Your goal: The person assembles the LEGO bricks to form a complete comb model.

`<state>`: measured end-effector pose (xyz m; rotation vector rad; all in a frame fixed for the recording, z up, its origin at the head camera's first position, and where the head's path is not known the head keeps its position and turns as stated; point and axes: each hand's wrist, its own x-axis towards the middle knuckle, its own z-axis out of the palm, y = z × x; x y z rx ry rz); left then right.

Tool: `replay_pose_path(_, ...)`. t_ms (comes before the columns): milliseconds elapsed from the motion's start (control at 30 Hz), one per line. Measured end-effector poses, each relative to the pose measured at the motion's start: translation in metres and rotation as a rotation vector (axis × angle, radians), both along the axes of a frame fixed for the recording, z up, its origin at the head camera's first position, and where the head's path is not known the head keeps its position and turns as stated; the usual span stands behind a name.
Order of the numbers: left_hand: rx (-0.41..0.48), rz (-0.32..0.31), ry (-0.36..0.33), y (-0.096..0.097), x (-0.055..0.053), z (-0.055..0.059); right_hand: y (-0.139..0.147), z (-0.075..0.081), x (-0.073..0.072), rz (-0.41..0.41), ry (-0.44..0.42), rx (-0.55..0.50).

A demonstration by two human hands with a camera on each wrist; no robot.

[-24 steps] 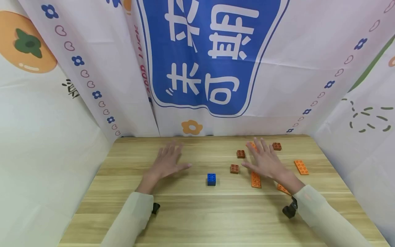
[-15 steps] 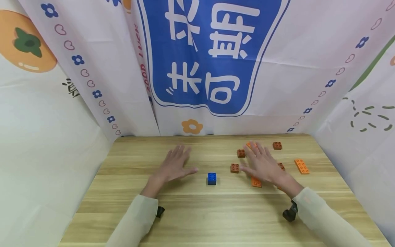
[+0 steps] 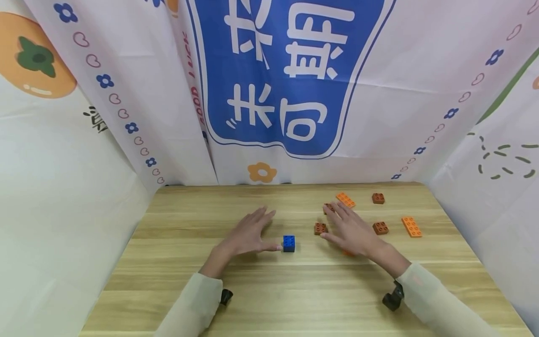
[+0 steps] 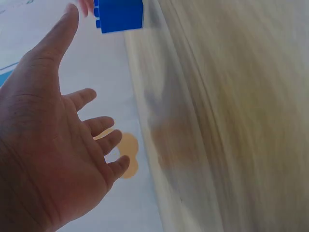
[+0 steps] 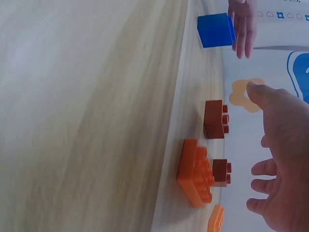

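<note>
A blue building brick [image 3: 288, 244] stands on the wooden table, between the two hands. My left hand [image 3: 249, 235] hovers just left of it, fingers spread and thumb pointing at its side; in the left wrist view the palm is bare and the blue brick [image 4: 121, 15] sits beyond the thumb tip. The right hand [image 3: 351, 231], fingers relaxed and holding nothing, hangs over the brown bricks. One brown brick [image 3: 320, 228] lies by its thumb, another [image 3: 328, 208] by its fingertips. An orange plate brick [image 5: 194, 174] lies beneath it, mostly hidden in the head view.
Right of the right hand lie a brown brick [image 3: 381, 228] and an orange plate brick [image 3: 411, 226]. Farther back are another brown brick [image 3: 378, 198] and another orange plate [image 3: 345, 200]. Printed white cloth [image 3: 379, 140] encloses the table's back and sides.
My left hand has moved right and nearer, up to the blue brick. The right hand has shifted slightly left and nearer, uncovering the back orange plate. The bricks have stayed in place.
</note>
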<state>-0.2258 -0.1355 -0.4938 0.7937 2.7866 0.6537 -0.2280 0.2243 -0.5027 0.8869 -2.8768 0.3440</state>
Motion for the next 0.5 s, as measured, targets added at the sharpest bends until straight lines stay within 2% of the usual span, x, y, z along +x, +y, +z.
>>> replay_pose_path(167,0.05,-0.025,-0.053,0.008,0.004,0.0,-0.007,0.002,0.003,0.018,-0.042,-0.071)
replay_pose_path(333,0.07,-0.027,-0.093,0.015,0.006,-0.003,-0.011,-0.006,0.004,-0.007,-0.038,-0.136)
replay_pose_path(500,0.13,-0.032,-0.127,0.022,0.008,-0.006,-0.014,-0.014,0.003,-0.025,-0.018,-0.196)
